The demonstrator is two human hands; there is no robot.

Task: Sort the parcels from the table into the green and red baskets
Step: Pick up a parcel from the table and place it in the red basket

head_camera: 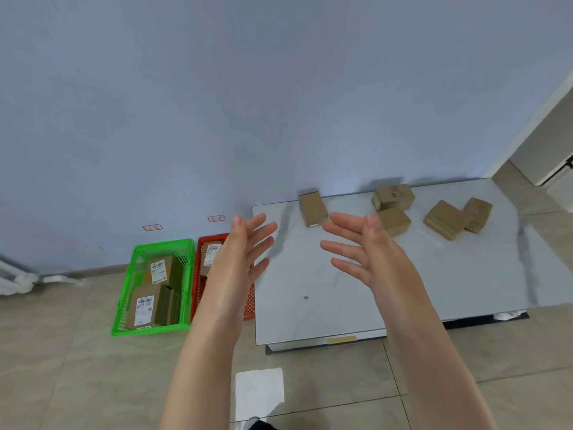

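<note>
- Table [341,305]: pale marbled top, to the right of both baskets. Five brown parcels sit along its far side, well back from the near edge.
- Green basket [124,290]: on the floor just left of the red basket [214,238], side by side. Green holds at least two labelled parcels; red shows one.
- Left hand [245,246] & right hand [359,246]: both raised over the table's near-left part, palms facing each other, fingers straight & spread. Nothing held in either.
- Nearest parcel [312,209]: lies ahead of the hands, in the gap btw them, past the fingertips. Its long axis runs roughly away from the person, so the palms face its long sides. Right fingertips look closer than left, so it's prob. the next pick, by two-hand clasp or right hand alone.
- Second parcel [395,223]: just behind the right hand, its near corner hidden by the hand. A printed parcel [393,197] sits behind it, and two more [445,219] touch each other further right.
- Hidden: the left forearm covers most of the red basket, so its contents can't be counted. No shipping labels show on the table parcels, so can't tell which basket each belongs in.
- Wall tags [152,227]: red-framed, one above each basket, too small to read.
</note>
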